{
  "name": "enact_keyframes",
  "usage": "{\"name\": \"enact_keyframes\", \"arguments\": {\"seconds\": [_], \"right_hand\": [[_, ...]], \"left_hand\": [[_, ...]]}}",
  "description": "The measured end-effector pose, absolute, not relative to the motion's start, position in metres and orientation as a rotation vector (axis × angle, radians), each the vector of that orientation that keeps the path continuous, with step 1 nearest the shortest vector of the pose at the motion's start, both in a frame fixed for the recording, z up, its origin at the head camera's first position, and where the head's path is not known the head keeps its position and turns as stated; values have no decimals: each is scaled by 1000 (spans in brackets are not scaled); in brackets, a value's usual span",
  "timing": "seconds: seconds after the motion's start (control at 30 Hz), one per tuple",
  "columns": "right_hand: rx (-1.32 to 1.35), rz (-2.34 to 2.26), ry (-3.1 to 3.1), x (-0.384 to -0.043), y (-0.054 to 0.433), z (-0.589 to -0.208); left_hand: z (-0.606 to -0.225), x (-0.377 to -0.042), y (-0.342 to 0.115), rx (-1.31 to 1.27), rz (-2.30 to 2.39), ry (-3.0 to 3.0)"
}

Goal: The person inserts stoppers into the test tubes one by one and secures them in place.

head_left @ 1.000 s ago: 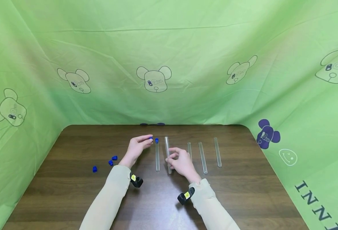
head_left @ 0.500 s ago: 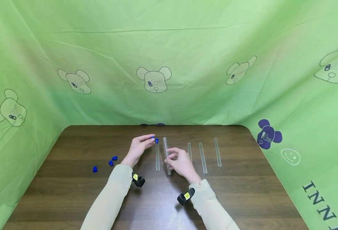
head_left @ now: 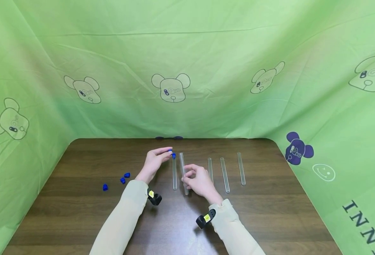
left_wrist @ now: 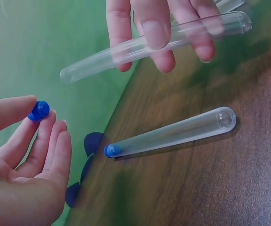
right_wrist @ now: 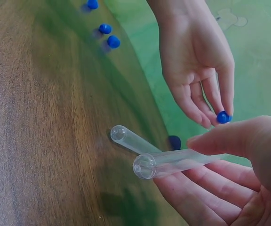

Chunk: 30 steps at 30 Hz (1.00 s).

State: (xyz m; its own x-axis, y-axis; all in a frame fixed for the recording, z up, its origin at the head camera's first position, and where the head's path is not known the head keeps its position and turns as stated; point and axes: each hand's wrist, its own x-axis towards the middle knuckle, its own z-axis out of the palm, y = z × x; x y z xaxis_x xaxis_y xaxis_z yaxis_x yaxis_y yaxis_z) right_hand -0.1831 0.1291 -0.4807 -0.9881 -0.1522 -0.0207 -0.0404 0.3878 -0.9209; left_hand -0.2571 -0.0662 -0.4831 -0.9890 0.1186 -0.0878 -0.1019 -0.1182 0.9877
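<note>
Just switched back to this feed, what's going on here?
A person's left hand pinches a blue cap, and the right hand holds an uncapped clear tube above the table; cap and tube are apart. A capped tube lies on the table. Three more uncapped tubes lie toward the right, three loose caps toward the left.

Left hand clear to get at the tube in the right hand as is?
Likely yes: the left hand, pinching a blue cap, is near the held tube, and the left wrist view shows nothing between. The right hand leaves that end free; the capped tube lies lower.
</note>
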Motion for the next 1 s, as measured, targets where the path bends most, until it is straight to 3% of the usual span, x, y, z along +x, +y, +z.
{"name": "enact_keyframes", "arguments": {"seconds": [1.0], "right_hand": [[-195,-1736,2377,-178,120,-482]], "left_hand": [[-481,-264,-57,27,2330,1898]]}}
